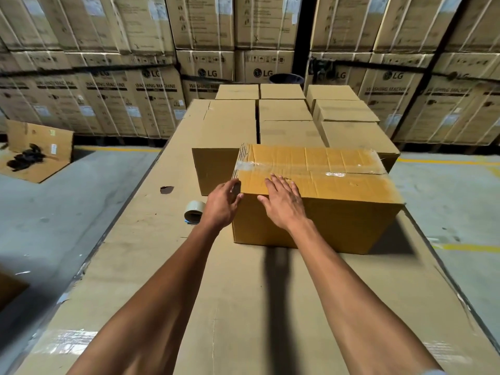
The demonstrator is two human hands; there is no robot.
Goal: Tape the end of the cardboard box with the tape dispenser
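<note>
1. Brown rectangular cardboard box (319, 201) sits on the cardboard-covered surface (243, 307), centre-right, just in front of a block of plain brown cartons (284, 115).
2. Clear tape strip (297, 169) runs lengthwise along box top seam; wrinkled at left end.
3. Left hand (223, 204) at box's near-left top corner, fingers curled vs. the left end face; grip loose, holding nothing I can make out.
4. Right hand (284, 204) lies flat, palm down, on box top near front edge; grip released, fingers spread.
5. Beige roll of packing tape (194, 211) stands on edge on surface, just left of left hand, not touched.
6. Bkgd: stacked washing-machine cartons (135, 104).
</note>
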